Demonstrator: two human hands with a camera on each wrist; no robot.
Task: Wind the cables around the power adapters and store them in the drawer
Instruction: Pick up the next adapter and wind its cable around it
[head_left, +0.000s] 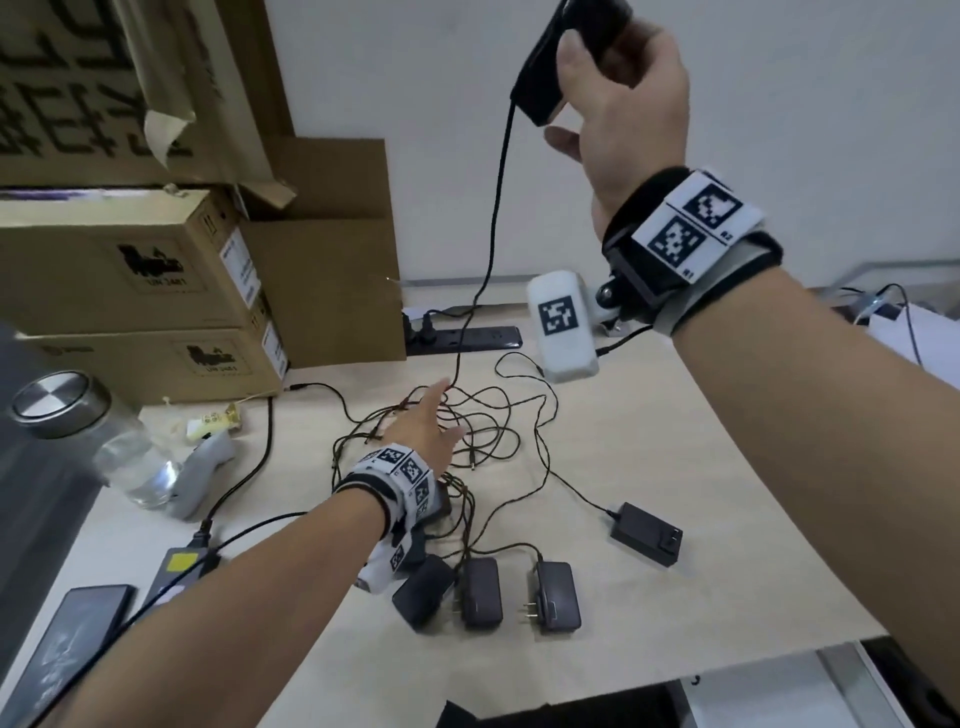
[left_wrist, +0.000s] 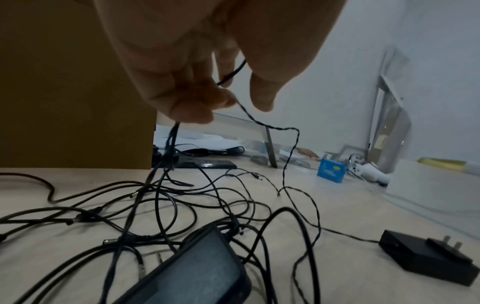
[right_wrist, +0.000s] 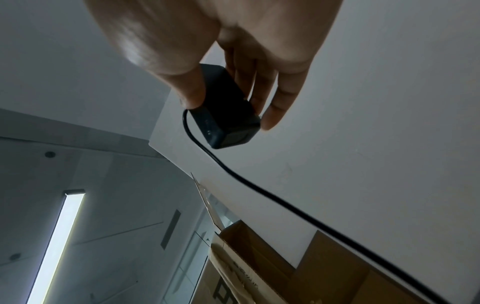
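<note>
My right hand (head_left: 587, 62) is raised high and grips a black power adapter (head_left: 545, 73); its cable (head_left: 493, 218) hangs down to the table. In the right wrist view, thumb and fingers clamp that adapter (right_wrist: 226, 123). My left hand (head_left: 447, 413) reaches into a tangle of thin black cables (head_left: 498, 431) on the beige table (head_left: 701, 467). In the left wrist view its fingers (left_wrist: 197, 102) pinch cable strands (left_wrist: 270, 125) lifted off the tangle. More black adapters lie near the front edge: one apart at the right (head_left: 647, 532), three side by side (head_left: 557, 597), (head_left: 480, 592), (head_left: 423, 592).
Stacked cardboard boxes (head_left: 130, 270) fill the back left. A black power strip (head_left: 467, 338) lies along the wall. At the left stand a glass jar with a metal lid (head_left: 104, 441), a power brick with a yellow label (head_left: 179, 566) and a dark phone (head_left: 78, 639).
</note>
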